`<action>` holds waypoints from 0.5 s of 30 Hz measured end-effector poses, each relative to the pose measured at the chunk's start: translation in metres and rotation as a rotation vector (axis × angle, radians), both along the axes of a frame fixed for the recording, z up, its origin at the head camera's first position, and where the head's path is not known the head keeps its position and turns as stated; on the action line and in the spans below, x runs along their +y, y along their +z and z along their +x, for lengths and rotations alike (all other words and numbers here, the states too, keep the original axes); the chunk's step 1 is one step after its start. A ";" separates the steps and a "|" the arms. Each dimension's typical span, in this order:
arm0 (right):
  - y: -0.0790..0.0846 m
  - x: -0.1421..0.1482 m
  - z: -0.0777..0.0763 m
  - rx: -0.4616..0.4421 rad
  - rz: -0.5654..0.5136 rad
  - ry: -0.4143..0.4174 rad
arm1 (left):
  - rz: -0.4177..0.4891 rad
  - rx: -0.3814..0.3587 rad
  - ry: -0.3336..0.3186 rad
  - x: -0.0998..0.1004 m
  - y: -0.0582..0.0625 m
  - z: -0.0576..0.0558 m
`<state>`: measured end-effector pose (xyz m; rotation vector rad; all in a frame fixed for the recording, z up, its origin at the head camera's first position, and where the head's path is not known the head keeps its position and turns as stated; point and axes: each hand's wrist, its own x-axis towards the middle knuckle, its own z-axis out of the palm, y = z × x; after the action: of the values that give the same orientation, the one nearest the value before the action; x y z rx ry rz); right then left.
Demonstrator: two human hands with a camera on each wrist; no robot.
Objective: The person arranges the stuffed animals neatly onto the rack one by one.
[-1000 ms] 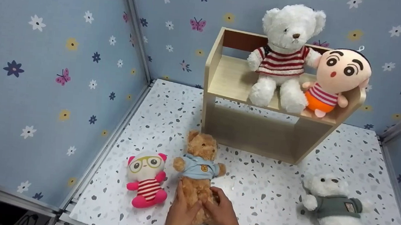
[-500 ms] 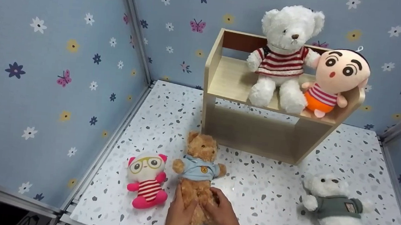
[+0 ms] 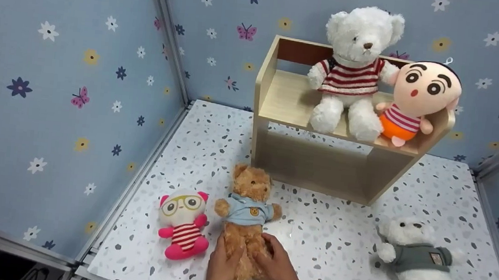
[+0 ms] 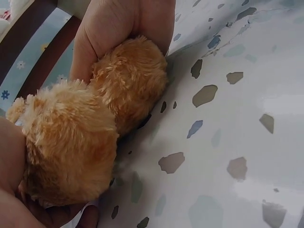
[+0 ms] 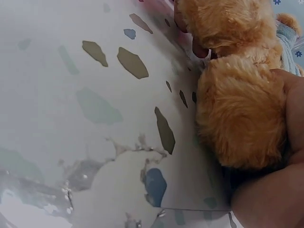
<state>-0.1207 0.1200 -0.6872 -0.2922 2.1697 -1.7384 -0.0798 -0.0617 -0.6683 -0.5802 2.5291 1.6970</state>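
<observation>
A brown teddy bear [image 3: 249, 190] in a light blue top lies face up on the speckled surface, its head toward the shelf. My left hand [image 3: 222, 265] grips its leg on the left, thumb on top and fingers around the outer side. On the other leg my right hand [image 3: 281, 265] has the same kind of hold. Both furry feet show close up in the wrist views, the left foot [image 4: 71, 142] near my left palm and the right foot [image 5: 242, 114] against my right hand. The undersides of the legs are hidden.
Left of the bear lies a pink-and-white panda toy [image 3: 184, 225]. A white bear in a green top [image 3: 421, 257] lies at right. Behind stands a wooden shelf [image 3: 315, 164], bearing a white bear in stripes [image 3: 351, 76] and a boy doll [image 3: 423, 97]. Flowered walls [image 3: 59, 117] enclose the surface.
My left thumb has shifted slightly left and down along the bear's leg. The teddy bear stays in place and both hands keep hold of its legs.
</observation>
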 end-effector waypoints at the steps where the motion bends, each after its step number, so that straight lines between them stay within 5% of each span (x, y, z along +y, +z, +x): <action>1: 0.000 0.000 0.000 -0.006 0.003 0.000 | 0.021 -0.013 0.001 0.000 0.001 0.000; 15: 0.002 0.002 0.000 -0.054 0.011 -0.003 | 0.173 0.020 0.026 0.000 0.000 0.002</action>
<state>-0.1204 0.1218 -0.6853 -0.2369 2.1413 -1.7157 -0.0776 -0.0615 -0.6688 -0.5878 2.3648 1.9145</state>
